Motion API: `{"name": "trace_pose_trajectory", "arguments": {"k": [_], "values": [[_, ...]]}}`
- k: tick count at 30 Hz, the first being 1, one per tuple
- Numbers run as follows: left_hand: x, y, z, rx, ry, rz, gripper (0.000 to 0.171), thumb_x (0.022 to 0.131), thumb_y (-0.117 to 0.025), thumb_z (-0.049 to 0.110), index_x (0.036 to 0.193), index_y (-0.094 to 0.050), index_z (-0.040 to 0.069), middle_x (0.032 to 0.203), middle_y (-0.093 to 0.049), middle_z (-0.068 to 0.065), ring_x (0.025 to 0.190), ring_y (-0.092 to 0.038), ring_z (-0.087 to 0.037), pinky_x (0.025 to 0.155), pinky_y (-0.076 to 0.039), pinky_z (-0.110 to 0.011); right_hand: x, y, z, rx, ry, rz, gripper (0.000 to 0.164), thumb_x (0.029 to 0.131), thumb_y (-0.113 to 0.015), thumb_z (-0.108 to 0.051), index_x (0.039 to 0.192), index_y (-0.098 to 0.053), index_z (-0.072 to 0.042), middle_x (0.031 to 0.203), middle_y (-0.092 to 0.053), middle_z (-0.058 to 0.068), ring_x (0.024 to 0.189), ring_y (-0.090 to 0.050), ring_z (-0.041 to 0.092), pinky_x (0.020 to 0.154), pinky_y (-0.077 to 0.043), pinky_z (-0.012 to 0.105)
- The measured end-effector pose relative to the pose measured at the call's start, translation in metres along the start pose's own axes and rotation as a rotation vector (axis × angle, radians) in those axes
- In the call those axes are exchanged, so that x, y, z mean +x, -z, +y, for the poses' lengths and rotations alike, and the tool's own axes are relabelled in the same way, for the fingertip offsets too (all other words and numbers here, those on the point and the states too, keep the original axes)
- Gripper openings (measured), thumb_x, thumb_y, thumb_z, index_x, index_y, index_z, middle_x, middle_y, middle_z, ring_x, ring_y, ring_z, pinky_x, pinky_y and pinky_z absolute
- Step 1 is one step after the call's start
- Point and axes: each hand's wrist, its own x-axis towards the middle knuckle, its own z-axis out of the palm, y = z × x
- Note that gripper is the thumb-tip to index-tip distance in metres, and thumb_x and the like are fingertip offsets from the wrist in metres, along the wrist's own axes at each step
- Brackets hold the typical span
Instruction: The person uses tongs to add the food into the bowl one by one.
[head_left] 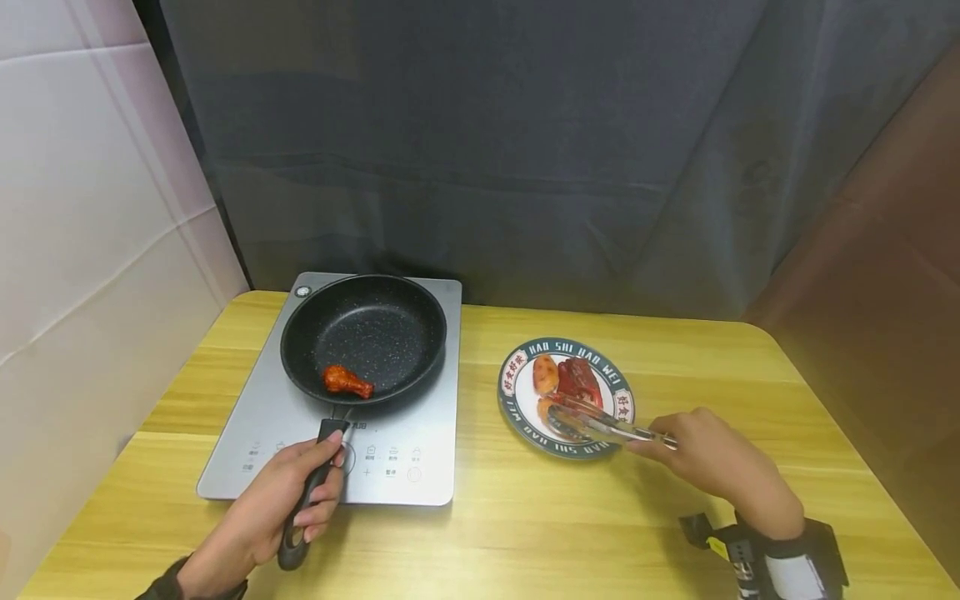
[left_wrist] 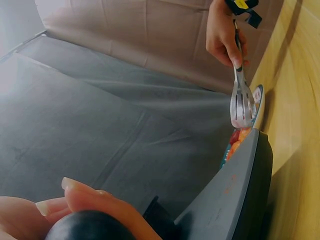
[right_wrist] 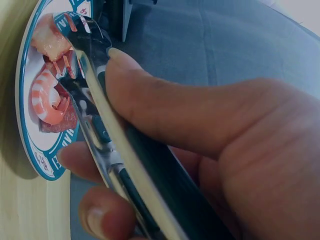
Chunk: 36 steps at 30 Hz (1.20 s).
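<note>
over the near edge of the cooktop (head_left: pixel 438 446), the left hand (head_left: pixel 281 492) is wrapped around the handle (head_left: pixel 331 430) of a black frying pan (head_left: pixel 390 342), presumably to steady it. just beyond those fingers, one glazed drumstick (head_left: pixel 348 381) lies inside the pan, by the wall nearest that hand. between the hands, nearer the right, sits a plate (head_left: pixel 519 423) of food, probably placed there for easy reach. the right hand (head_left: pixel 708 454) holds metal tongs (head_left: pixel 618 429), thumb against one arm and fingers on the other, likely to control their spread. from the head view they cover part of the food; the right wrist view reveals a striped shrimp (right_wrist: pixel 47 97) and two slotted ends standing apart, though whether they pinch anything i cannot tell. the left wrist view, side on, shows a broad end angled down at the plate, a slope hard to read from the head.
</note>
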Motion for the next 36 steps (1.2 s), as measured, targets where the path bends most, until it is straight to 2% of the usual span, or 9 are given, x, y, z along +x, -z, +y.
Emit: {"name": "trace_pose_trajectory", "arguments": {"k": [9,18,24,30,36], "values": [[0.000,0.000,-0.001,-0.009,-0.003,-0.001,0.036,0.104,-0.038,0.040,0.096,-0.036,0.004,0.062,-0.035,0.004,0.042,-0.035,-0.004,0.039,-0.037,-0.020,0.001,0.000,0.002,-0.027,0.018,0.008,0.031,0.087,-0.068,-0.042,0.067,-0.060,-0.019,0.054,-0.035,-0.011,0.051,-0.036,0.006,0.047,-0.031,0.024],[0.000,0.000,-0.001,0.001,0.000,0.011,0.036,0.104,-0.039,0.040,0.097,-0.037,0.004,0.062,-0.036,0.004,0.042,-0.035,-0.004,0.039,-0.037,-0.020,0.001,0.000,0.003,-0.085,0.052,0.057,0.023,0.088,-0.068,-0.037,0.075,-0.068,-0.017,0.055,-0.039,-0.012,0.052,-0.038,0.008,0.048,-0.033,0.026],[0.000,-0.001,0.000,0.008,0.005,0.016,0.036,0.104,-0.039,0.039,0.097,-0.037,0.004,0.062,-0.036,0.004,0.041,-0.035,-0.004,0.038,-0.037,-0.020,0.002,0.000,0.003,-0.078,0.064,0.083,0.023,0.090,-0.067,-0.035,0.077,-0.070,-0.016,0.054,-0.038,-0.012,0.049,-0.036,0.006,0.046,-0.032,0.024],[0.000,-0.001,0.001,-0.004,0.005,0.018,0.036,0.103,-0.039,0.039,0.097,-0.037,0.004,0.061,-0.036,0.004,0.041,-0.034,-0.004,0.038,-0.037,-0.020,0.004,0.000,0.001,-0.065,0.113,0.135,0.024,0.090,-0.068,-0.031,0.069,-0.062,-0.021,0.052,-0.033,-0.014,0.048,-0.032,0.003,0.044,-0.030,0.022],[0.000,-0.001,0.000,-0.002,0.008,0.025,0.036,0.103,-0.040,0.039,0.097,-0.037,0.004,0.062,-0.036,0.004,0.041,-0.034,-0.004,0.038,-0.037,-0.020,0.011,0.002,-0.008,-0.029,0.127,0.126,0.025,0.092,-0.064,-0.034,0.069,-0.061,-0.024,0.053,-0.030,-0.015,0.048,-0.031,0.002,0.045,-0.029,0.022]]}}
